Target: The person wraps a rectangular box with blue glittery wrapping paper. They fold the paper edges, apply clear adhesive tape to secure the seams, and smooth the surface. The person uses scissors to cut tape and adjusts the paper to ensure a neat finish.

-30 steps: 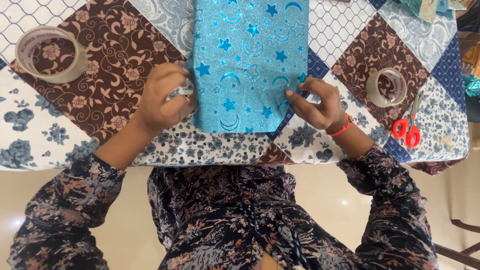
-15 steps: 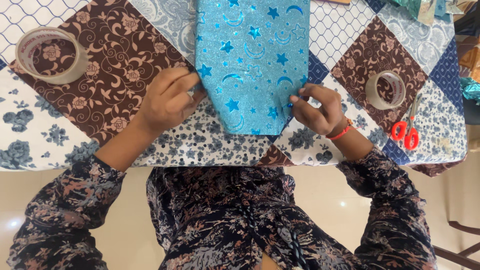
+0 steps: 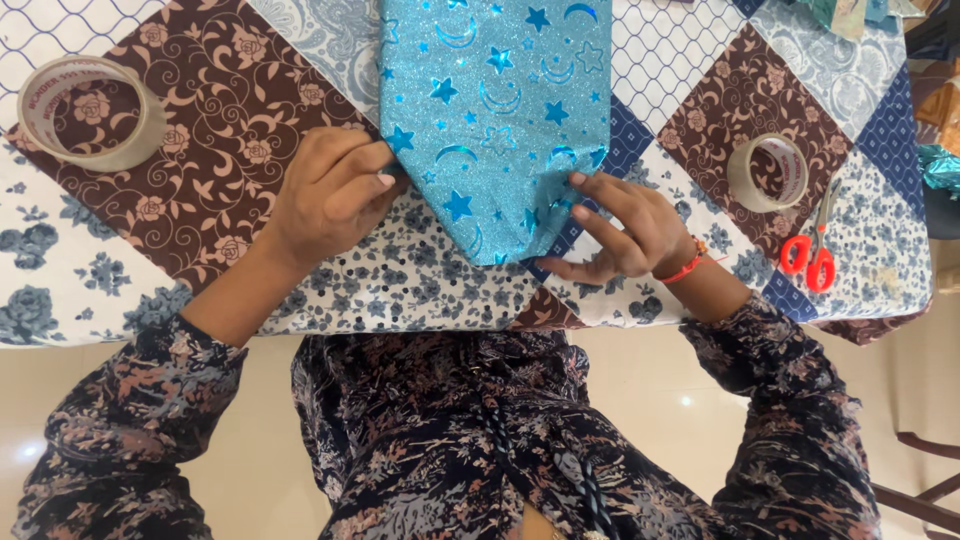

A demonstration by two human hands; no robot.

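A parcel wrapped in glittery blue paper (image 3: pixel 495 120) with stars and moons lies on the patchwork tablecloth (image 3: pixel 200 120). Its near end is folded into a point. My left hand (image 3: pixel 335 195) presses the left side flap of the paper against the parcel's corner. My right hand (image 3: pixel 620 225) lies with fingers spread on the right side flap, pushing it inward. A red band circles my right wrist.
A large roll of clear tape (image 3: pixel 85 110) lies at the far left. A smaller tape roll (image 3: pixel 768 172) sits to the right, with red-handled scissors (image 3: pixel 812 250) beside it. The table's near edge runs just below my hands. More shiny paper (image 3: pixel 940 165) lies at the right edge.
The paper's near end went from a flat edge to a folded point. My left hand opened flat onto the left flap; my right hand spread its fingers and pushed the right flap in.
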